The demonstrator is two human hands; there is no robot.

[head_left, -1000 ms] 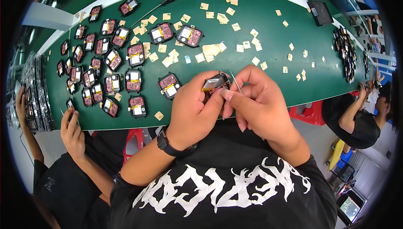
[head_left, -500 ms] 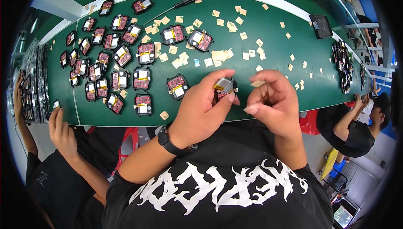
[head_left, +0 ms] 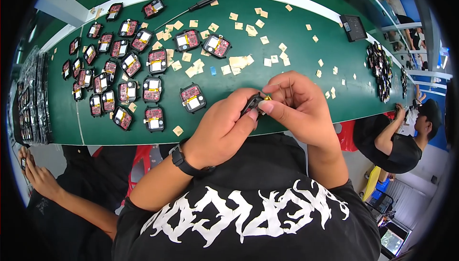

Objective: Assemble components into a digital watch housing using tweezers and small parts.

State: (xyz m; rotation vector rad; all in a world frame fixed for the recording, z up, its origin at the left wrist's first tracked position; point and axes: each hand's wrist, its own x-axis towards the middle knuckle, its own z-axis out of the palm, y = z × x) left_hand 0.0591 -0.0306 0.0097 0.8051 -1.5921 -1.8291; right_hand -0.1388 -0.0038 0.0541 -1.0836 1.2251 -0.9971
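My left hand (head_left: 224, 122) is closed around a black smartwatch case (head_left: 250, 104), tilted up on its edge. At that case, my right hand (head_left: 303, 108) pinches with thumb and forefinger. Between the fingertips shows the yellow-taped end of a battery (head_left: 267, 98); the rest of it is mostly hidden by fingers. Left of my hands lies an opened watch case (head_left: 193, 97) with a red circuit board and a white battery. Several more opened watch cases (head_left: 157, 61) cover the left part of the green table (head_left: 287, 81).
Tan paper squares (head_left: 241, 62) are scattered across the middle. A screwdriver (head_left: 203, 3) lies at the back, a black tray (head_left: 353, 27) back right. Dark parts are piled at the right (head_left: 378, 72). Stacked trays (head_left: 33, 100) stand far left. Co-workers sit on both sides.
My right hand has moved left to the watch case, and the tan square at its fingers no longer shows. My left hand has tilted the case. The left co-worker's hand moved left and down.
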